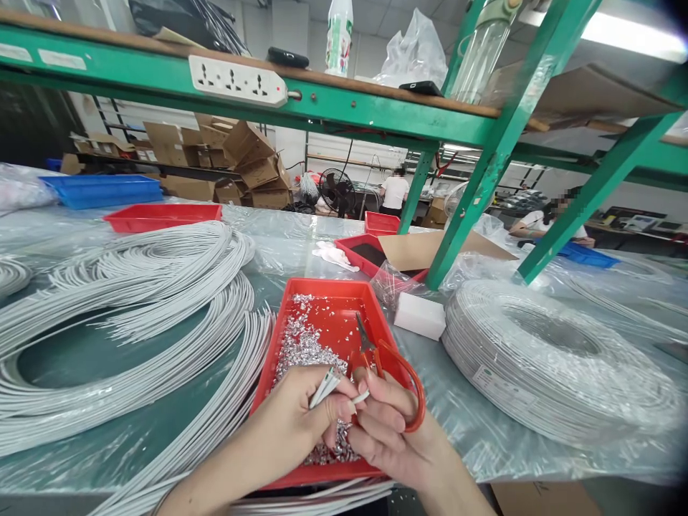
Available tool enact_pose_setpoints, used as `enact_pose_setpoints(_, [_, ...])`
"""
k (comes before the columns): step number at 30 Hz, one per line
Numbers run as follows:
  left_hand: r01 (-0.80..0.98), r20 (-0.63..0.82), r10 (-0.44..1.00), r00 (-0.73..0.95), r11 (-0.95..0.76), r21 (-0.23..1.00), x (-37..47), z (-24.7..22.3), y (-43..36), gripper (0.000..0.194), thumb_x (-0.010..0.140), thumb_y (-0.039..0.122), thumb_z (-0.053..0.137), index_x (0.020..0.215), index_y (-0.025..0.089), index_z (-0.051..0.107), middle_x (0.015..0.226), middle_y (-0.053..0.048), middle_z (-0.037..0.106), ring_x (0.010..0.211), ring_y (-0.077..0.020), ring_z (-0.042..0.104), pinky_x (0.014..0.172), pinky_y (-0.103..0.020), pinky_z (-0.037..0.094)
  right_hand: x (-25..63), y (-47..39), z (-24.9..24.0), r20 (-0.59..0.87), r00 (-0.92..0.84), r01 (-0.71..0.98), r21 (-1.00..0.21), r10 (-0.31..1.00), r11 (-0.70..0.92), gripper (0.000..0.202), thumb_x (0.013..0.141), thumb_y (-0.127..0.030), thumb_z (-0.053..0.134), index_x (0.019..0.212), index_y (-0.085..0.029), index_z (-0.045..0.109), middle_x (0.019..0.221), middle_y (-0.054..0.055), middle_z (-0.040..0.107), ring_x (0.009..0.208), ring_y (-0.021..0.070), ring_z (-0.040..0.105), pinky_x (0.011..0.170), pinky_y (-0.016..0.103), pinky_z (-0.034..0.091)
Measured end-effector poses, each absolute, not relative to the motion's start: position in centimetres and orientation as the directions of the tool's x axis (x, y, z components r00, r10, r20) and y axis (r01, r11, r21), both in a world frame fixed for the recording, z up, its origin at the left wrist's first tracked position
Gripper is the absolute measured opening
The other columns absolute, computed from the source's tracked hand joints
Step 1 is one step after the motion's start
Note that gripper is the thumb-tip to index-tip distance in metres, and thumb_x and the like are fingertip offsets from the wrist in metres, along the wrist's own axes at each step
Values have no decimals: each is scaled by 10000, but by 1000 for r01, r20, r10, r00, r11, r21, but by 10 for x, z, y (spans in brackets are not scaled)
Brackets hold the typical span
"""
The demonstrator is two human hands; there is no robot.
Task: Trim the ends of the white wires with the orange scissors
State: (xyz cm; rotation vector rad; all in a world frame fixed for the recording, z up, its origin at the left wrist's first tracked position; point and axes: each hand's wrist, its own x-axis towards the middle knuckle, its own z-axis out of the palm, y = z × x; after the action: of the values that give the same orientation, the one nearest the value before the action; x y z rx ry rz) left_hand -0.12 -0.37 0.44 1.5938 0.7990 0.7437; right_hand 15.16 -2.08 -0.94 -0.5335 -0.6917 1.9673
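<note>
Over a red tray (380, 304), my left hand (290, 412) is closed around white cables (324, 389), whose ends stick out between thumb and fingers. My right hand (395, 437) has red-handled scissors (415, 380) hooked on it, with the blades pointing away from me. Its thumb and fingertips also pinch at one white cable end (361, 396), close against the left fingertips. Small silvery scraps (306, 347) cover much of the tray's left side and lie below the hands. The lower part of the cables is hidden by my left hand.
Bundled white cables (226, 344) lie looped at the left. A plastic-wrapped cable coil (537, 358) and a white box (419, 315) sit at right. A green shelf frame (484, 179) rises behind. Farther trays are red (166, 215) and blue (107, 190). Two people work in the background.
</note>
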Motion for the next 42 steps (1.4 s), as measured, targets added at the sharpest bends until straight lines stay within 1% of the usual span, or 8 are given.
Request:
enact_pose_setpoints(7, [86,29,903,428,-73,994,9,4,4,110,763,267,584,724,167,610,499,72,479,399,-62,427,394,-171,342,155,-16,2,125,20,-231,-965,992,126,218,588,-236,809,586,-141,612,472,-54,543,423,56,355,434,198,266])
enact_pose_setpoints(13, [-53,-31,800,599,78,996,4,0,11,268,740,392,605,658,140,566,411,54,493,343,-67,450,363,-169,337,158,-12,-3,78,-201,-590,-805,976,-58,263,719,-370,689,602,-186,542,416,-116,408,301,20,160,394,210,223])
enact_pose_setpoints(17, [-56,-81,812,578,138,989,2,2,14,339,694,464,639,673,135,560,459,39,537,356,-76,487,370,-180,365,170,-7,5,183,-111,-192,-968,977,160,253,712,-303,704,554,-163,564,450,-71,442,398,66,294,430,213,273])
enact_pose_setpoints(21, [-24,-46,891,452,64,998,-1,5,12,314,738,434,614,813,130,622,679,-10,623,585,-111,577,557,-224,454,177,0,8,206,-99,229,-947,974,223,70,770,-219,622,752,-153,635,655,2,596,601,149,519,578,257,409])
enact_pose_setpoints(27, [-102,-67,866,496,135,986,-12,3,12,317,826,424,511,937,134,574,665,9,596,537,-96,578,549,-229,434,188,-4,9,275,-160,358,-879,948,316,370,769,-252,601,1117,-164,510,759,20,619,695,186,576,662,295,477])
enact_pose_setpoints(33, [-115,-38,858,513,113,987,-13,-1,14,251,780,379,591,806,143,509,712,6,596,513,-88,604,435,-178,402,198,-42,9,116,-153,548,-817,981,182,617,744,-428,600,1268,-130,468,1159,175,593,1067,318,533,882,414,449])
enact_pose_setpoints(38, [-53,-35,918,395,60,997,-12,0,11,259,781,390,575,706,171,459,406,125,381,272,-12,338,303,-140,216,197,-52,1,42,-162,566,-814,986,128,620,781,-507,535,1278,-140,474,1201,166,582,1093,322,529,927,445,422])
enact_pose_setpoints(42, [-53,-61,928,368,87,995,-13,3,8,252,768,400,573,716,180,461,464,113,444,235,8,274,268,-149,120,199,-51,-9,47,-149,517,-848,988,118,644,769,-556,527,1269,-152,487,1202,162,585,1115,312,519,931,427,423])
